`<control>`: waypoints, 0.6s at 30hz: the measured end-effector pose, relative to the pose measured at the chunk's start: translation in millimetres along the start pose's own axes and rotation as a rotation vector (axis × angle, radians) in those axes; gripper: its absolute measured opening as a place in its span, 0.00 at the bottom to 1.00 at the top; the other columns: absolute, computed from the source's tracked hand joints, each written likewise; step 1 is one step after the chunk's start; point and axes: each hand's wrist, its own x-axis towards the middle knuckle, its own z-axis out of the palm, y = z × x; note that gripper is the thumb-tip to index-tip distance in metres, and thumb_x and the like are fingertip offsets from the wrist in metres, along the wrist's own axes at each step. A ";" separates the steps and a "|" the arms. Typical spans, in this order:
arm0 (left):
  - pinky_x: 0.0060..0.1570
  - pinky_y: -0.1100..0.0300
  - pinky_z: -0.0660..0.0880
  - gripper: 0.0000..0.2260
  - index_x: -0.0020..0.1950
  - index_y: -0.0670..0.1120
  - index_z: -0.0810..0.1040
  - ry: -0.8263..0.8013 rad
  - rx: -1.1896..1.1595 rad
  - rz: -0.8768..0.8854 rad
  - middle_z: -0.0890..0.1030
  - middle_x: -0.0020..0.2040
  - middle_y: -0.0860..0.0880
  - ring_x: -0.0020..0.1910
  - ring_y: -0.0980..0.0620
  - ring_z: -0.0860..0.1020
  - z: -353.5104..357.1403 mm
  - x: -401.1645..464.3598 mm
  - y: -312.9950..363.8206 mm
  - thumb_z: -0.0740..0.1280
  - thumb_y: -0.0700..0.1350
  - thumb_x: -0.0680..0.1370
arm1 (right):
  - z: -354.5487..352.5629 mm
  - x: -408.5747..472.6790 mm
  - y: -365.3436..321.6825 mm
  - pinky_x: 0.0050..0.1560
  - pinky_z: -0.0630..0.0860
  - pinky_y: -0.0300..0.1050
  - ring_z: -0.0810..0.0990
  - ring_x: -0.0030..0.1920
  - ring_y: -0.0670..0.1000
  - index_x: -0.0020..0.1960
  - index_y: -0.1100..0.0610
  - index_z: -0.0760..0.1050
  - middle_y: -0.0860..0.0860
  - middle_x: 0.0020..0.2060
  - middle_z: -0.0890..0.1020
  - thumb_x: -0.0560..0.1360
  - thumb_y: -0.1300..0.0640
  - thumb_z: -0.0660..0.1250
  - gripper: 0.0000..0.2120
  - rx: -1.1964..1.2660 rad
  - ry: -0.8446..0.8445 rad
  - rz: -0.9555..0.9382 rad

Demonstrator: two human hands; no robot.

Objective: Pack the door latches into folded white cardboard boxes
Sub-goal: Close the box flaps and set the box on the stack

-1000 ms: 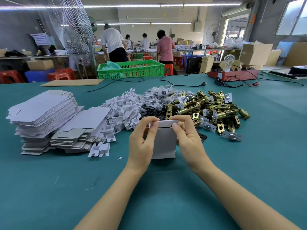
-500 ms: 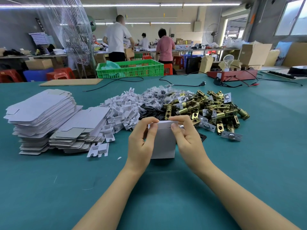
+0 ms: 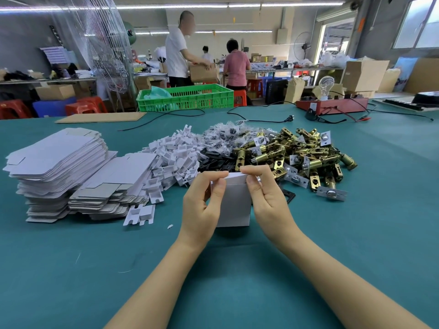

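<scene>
In front of the latch pile (image 3: 294, 157), the left hand (image 3: 202, 205) and right hand (image 3: 268, 198) pinch the white box (image 3: 235, 205) top with curled fingers.

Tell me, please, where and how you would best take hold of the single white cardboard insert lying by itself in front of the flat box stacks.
I would pinch the white cardboard insert across its narrow notched waist, coming straight down from above. It lies flat on the green table, apart from the flat box stacks, so its middle edges are free while the wider ends give fingers less purchase.
</scene>
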 end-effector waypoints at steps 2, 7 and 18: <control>0.43 0.69 0.67 0.08 0.52 0.56 0.77 0.001 0.010 0.006 0.77 0.40 0.61 0.38 0.61 0.73 0.4 0.1 0.1 0.62 0.44 0.79 | 0.1 0.5 0.0 0.50 0.68 0.38 0.74 0.46 0.42 0.53 0.42 0.72 0.36 0.44 0.76 0.79 0.49 0.55 0.08 0.014 -0.005 0.009; 0.49 0.70 0.69 0.09 0.54 0.57 0.76 -0.015 0.017 -0.001 0.80 0.47 0.58 0.47 0.62 0.76 1.9 -1.3 1.1 0.60 0.45 0.80 | -1.7 -0.5 -0.5 0.59 0.74 0.55 0.77 0.56 0.48 0.54 0.44 0.74 0.42 0.52 0.79 0.79 0.50 0.57 0.09 0.085 -0.020 0.027; 0.57 0.75 0.64 0.12 0.58 0.56 0.71 -0.086 -0.049 0.023 0.73 0.54 0.72 0.54 0.69 0.71 11.7 -3.0 -0.7 0.54 0.41 0.82 | -6.2 -0.1 -4.0 0.65 0.69 0.38 0.72 0.65 0.39 0.54 0.49 0.71 0.43 0.63 0.75 0.81 0.61 0.57 0.09 -0.023 -0.083 -0.078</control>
